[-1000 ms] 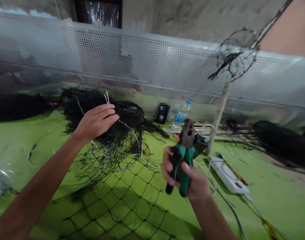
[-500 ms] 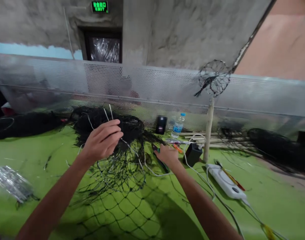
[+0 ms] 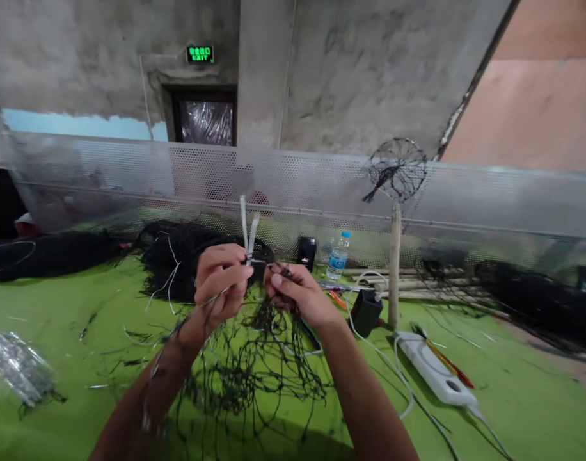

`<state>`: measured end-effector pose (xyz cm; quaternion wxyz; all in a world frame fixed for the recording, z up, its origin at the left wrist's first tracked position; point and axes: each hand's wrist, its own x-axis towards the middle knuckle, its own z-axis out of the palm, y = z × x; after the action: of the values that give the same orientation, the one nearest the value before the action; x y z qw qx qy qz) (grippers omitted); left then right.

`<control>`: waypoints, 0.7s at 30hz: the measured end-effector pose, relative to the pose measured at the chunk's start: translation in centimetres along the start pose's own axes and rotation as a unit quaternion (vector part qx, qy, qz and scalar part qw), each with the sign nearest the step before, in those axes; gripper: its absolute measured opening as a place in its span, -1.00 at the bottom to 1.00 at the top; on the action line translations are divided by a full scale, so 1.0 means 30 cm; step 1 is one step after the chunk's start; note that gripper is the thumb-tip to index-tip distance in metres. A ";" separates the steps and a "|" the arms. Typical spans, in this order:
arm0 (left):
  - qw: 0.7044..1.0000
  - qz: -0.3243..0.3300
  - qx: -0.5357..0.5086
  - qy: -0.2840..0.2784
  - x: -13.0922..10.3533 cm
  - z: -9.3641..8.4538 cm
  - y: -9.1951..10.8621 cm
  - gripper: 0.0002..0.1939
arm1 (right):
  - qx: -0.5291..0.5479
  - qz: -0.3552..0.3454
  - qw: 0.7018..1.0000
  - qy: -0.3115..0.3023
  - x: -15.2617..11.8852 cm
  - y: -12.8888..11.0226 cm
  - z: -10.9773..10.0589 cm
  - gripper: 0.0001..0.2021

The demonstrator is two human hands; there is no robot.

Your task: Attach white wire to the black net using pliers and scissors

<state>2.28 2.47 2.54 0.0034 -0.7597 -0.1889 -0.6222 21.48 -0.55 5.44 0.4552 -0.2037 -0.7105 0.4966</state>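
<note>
My left hand (image 3: 222, 282) is closed in a pinch, with two white strips (image 3: 244, 221) standing up from between thumb and fingers. Close beside it, my right hand (image 3: 302, 293) pinches the gathered top of a black knotted net (image 3: 254, 384). A short thin piece spans the gap between the two sets of fingertips. Below both hands the net hangs down over the green tabletop, and one strand of it drapes across my left forearm. Behind the left hand lies a heap of black netting (image 3: 171, 266) with white cords on it.
At the back stand a water bottle (image 3: 338, 256) and a dark phone-like object (image 3: 306, 251). To the right are a black adapter (image 3: 366, 314), a wooden post (image 3: 394, 269) bearing a round net, and a white power strip (image 3: 437, 368) with cables. A clear plastic-wrapped bundle (image 3: 19, 368) lies left.
My right hand has come up and left from the tabletop and now grips the net next to my left hand. The left hand has shifted right, and the net is lifted. The view has tilted up.
</note>
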 end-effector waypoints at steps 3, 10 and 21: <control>0.992 -0.020 -0.108 -0.063 0.068 -0.028 -0.002 -0.61 | -0.055 -0.047 0.994 0.084 -0.020 -0.048 -0.058 -0.60; 0.900 -0.181 -0.285 -0.277 0.145 -0.195 0.032 -0.38 | -0.269 -0.090 0.932 0.224 -0.044 -0.078 -0.107 -0.65; 0.974 -0.136 0.049 -0.173 0.099 -0.200 0.222 -0.75 | -0.258 -0.088 0.952 0.139 -0.053 -0.111 -0.086 -0.83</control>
<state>-0.99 -4.33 8.24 -0.0765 -0.8222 -0.3181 -0.4658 25.01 -1.77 7.93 0.5233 -0.3176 -0.7593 0.2209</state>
